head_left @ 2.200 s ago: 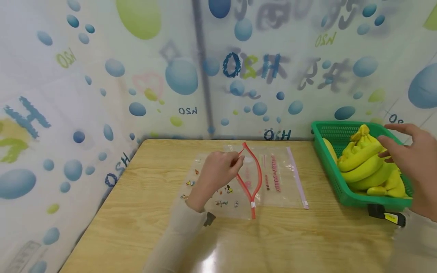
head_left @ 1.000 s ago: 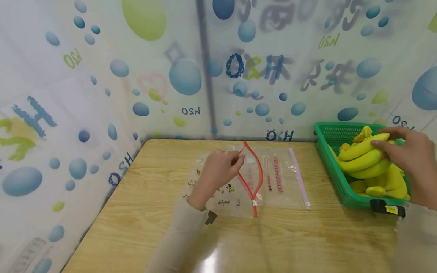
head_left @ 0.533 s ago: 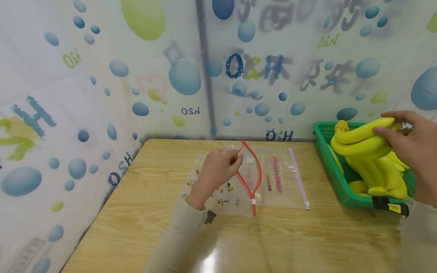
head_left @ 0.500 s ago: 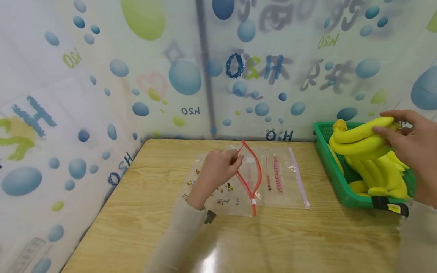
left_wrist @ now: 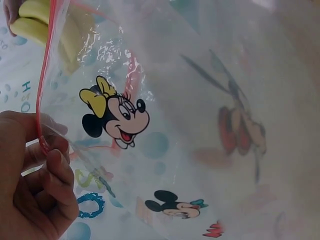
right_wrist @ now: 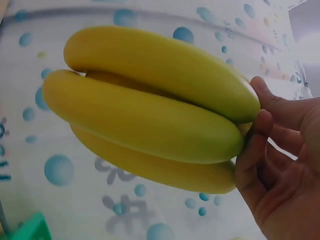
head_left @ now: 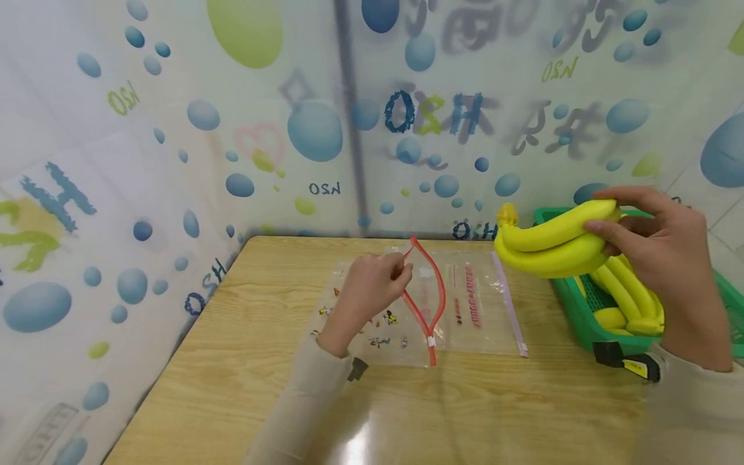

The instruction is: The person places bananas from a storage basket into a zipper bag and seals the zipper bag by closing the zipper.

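My left hand (head_left: 374, 290) pinches the red zip edge of a clear zip bag (head_left: 372, 345) printed with small cartoon figures. The bag's red-rimmed mouth (head_left: 444, 300) gapes toward the right, its white slider at the near end. In the left wrist view, thumb and fingers (left_wrist: 55, 167) grip that red edge. My right hand (head_left: 662, 252) grips a bunch of yellow bananas (head_left: 552, 242) by its tips, stem end pointing left. The bunch hangs in the air between the basket and the bags. Several bananas of it show in the right wrist view (right_wrist: 150, 110).
A green plastic basket (head_left: 572, 310) at the right holds more bananas (head_left: 624, 294), partly hidden behind my right hand and forearm. A second clear bag with a lilac zip (head_left: 508, 307) lies flat, partly under the first. A printed curtain (head_left: 267, 129) hangs behind the wooden table (head_left: 221, 349).
My right hand has closed on the banana bunch, lifted it from the basket and carried it left, past the basket's left rim. My left hand keeps its hold on the bag's edge.
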`<state>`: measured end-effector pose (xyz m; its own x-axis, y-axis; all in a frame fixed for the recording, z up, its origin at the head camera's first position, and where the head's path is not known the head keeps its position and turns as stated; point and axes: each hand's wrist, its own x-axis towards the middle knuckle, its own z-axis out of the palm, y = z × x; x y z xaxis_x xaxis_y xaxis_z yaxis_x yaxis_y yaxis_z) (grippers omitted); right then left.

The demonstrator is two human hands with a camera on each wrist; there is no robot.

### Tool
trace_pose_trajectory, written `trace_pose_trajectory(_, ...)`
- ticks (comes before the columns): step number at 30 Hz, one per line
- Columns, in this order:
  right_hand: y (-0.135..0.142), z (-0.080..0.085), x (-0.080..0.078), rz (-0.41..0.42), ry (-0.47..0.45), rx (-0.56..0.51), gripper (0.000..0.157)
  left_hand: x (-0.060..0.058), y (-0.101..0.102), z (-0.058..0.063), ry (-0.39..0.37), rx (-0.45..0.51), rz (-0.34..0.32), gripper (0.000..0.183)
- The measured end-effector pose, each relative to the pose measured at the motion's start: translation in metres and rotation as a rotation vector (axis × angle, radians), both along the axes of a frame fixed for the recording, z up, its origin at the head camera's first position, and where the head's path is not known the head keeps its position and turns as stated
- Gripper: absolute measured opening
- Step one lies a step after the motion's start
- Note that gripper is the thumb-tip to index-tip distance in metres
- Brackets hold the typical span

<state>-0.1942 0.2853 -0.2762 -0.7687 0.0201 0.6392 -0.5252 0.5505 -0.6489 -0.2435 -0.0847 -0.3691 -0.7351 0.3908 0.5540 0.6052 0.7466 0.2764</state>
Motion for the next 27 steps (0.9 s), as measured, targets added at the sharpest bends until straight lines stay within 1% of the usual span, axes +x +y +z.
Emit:
trace_pose_trajectory(4, -0.015, -0.007, -0.001, 0.120, 0.008, -0.035, 0.042, 0.000, 0.000, 0.000, -0.001, 0.013, 0.000, 0.040)
trace_pose_trajectory(8, -0.029, -0.011, -0.004, 0.266, -0.003, -0.077, 0.039, 0.000, 0.000, 0.000, -0.004, 0.023, 0.007, 0.039)
trace_pose_trajectory(11, -0.039, -0.014, -0.006, 0.378, -0.029, -0.114, 0.038, 0.000, 0.000, 0.001, -0.005, 0.029, 0.008, 0.038)
trace_pose_trajectory(16, -0.053, -0.019, -0.010, 0.520, -0.069, -0.182, 0.035, 0.000, 0.000, 0.003, 0.005, 0.043, -0.004, 0.035)
trace_pose_trajectory(17, -0.056, -0.020, -0.011, 0.539, -0.080, -0.192, 0.035, -0.001, 0.000, 0.003, 0.010, 0.046, -0.006, 0.034)
trace_pose_trajectory(20, -0.063, -0.024, -0.013, 0.549, -0.119, -0.187, 0.033, -0.001, -0.001, 0.003, 0.023, 0.054, -0.011, 0.034)
trace_pose_trajectory(24, -0.070, -0.029, -0.015, 0.510, -0.172, -0.154, 0.033, -0.001, 0.000, 0.003, 0.031, 0.062, -0.018, 0.035)
trace_pose_trajectory(27, -0.075, -0.034, -0.016, 0.495, -0.182, -0.143, 0.033, 0.000, 0.001, 0.002, 0.028, 0.067, -0.028, 0.035)
